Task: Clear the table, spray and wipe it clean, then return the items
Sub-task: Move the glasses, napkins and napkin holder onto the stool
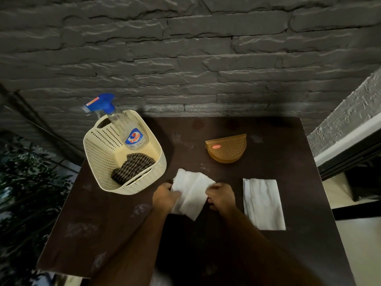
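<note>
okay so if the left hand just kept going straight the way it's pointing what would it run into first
The left hand points away and slightly right, already gripping the white napkin. Beyond that lies bare table, then probably the orange napkin holder, though depth is hard to judge.

A: What are the surfaces like?

B: The square dark-brown wooden table (268,254) looks matt, with dull pale smudges. At ten o'clock, a cream perforated plastic basket (99,153) has a smooth, faintly satin finish. In it stand a clear glossy plastic spray bottle with a blue trigger (132,133) and a crumpled striped dark woven cloth (132,166).

A: And the paper?

B: Both hands grip a soft, creased white paper napkin (189,195), matt. At three o'clock lies a flat folded white paper napkin (262,205). At one o'clock, an amber half-round plastic napkin holder (226,147), textured and slightly shiny. Behind, a rough grey stone-brick wall (185,48).
</note>
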Motion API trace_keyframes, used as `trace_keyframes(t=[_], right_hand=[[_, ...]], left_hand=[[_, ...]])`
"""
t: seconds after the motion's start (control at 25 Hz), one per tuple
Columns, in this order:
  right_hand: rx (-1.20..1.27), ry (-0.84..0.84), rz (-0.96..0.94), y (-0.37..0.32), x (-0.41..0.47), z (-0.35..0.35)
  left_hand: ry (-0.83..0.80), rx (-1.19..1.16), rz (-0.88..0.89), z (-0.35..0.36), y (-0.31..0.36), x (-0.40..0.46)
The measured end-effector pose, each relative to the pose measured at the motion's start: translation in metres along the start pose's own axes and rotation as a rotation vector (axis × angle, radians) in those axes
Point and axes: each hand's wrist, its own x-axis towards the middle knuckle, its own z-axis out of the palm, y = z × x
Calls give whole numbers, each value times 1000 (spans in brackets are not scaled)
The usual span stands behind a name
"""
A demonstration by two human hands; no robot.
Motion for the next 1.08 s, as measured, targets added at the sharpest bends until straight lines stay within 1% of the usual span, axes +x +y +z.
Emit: trace_keyframes(t=[0.08,0.2,0.32,0.44,0.52,0.6,0.64,0.72,0.8,0.84,0.92,0.96,1.04,1.08], right_hand=[[-130,-13,-31,3,-4,3],[-347,-67,-18,10,-16,19],[-609,28,-114,15,-14,21],[-696,105,-114,9,-5,-3],[-755,95,-136,9,2,-21],[-739,72,-144,10,3,-37],[-704,86,-144,11,2,-44],[-650,208,-198,13,0,-62],[-584,369,-261,18,0,-86],[-531,443,-258,23,0,-101],[-470,554,-153,39,1,-130],[-468,571,-69,48,2,-142],[-469,519,52,62,3,-155],[-450,475,69,65,5,-158]], left_hand=[[21,-85,-41,-4,-2,0],[43,-182,-69,-8,-5,0],[37,-192,-55,-13,-11,4],[16,-204,-28,-15,-19,4],[-24,-209,16,-11,-23,3],[-81,-212,60,-4,-22,1],[-104,-211,81,0,-21,0],[-110,-198,116,4,-17,-2],[-69,-199,133,3,-13,-2],[-36,-203,132,2,-11,-1],[43,-172,95,0,-8,0],[73,-136,62,-1,-7,2],[73,-84,-6,-1,-9,5],[49,-87,-39,0,-10,7]])
